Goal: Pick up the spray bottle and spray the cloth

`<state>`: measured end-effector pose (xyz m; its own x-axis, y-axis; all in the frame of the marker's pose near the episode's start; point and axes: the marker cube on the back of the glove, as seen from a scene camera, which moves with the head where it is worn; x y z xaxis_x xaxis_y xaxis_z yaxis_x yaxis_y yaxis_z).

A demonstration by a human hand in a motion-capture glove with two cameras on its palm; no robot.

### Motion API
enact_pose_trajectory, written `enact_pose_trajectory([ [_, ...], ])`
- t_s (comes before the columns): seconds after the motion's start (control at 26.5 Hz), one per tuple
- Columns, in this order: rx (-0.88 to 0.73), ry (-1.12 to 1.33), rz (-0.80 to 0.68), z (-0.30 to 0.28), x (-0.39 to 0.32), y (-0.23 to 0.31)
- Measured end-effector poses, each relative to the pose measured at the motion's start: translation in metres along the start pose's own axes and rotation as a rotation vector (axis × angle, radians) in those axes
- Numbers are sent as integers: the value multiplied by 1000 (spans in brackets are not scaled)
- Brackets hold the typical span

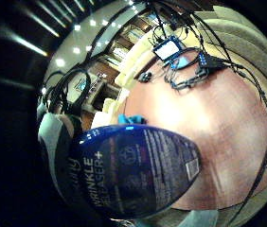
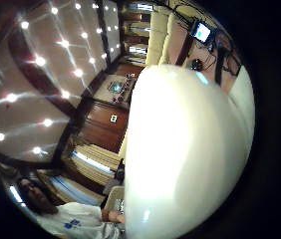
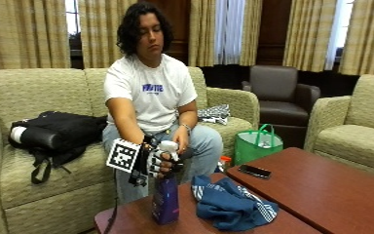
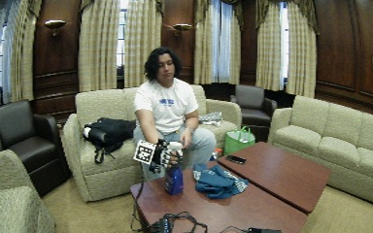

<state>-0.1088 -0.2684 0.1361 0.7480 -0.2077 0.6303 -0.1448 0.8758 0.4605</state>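
A dark blue spray bottle (image 3: 165, 199) with a white spray head (image 3: 168, 146) stands upright on the reddish-brown table (image 3: 316, 190). My gloved right hand (image 3: 159, 163) grips its neck and head, fingers curled round it. In the little finger side palm view the bottle's blue body (image 1: 133, 168) fills the near field; in the thumb side palm view the white head (image 2: 185, 149) blocks most of the picture. A crumpled blue cloth (image 3: 231, 204) with white stripes lies on the table just beside the bottle, also seen in the wide outside view as the cloth (image 4: 217, 182).
A black phone (image 3: 254, 171) lies on the table beyond the cloth. A green bag (image 3: 257, 144) stands on the floor by the sofa. Cables and a small device (image 4: 174, 224) sit at the table's near end. A black backpack (image 3: 57, 131) rests on the sofa.
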Motion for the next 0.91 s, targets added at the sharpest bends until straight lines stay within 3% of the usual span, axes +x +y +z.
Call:
enact_pose_trajectory([
  [0.15,58,19,-10,0,-2,-4],
  [0.38,-68,20,-55,-9,-1,10],
  [0.53,-23,28,-51,-9,-4,5],
  [0.68,-118,38,-44,-20,-15,16],
  [0.91,-113,70,-107,-44,-51,30],
])
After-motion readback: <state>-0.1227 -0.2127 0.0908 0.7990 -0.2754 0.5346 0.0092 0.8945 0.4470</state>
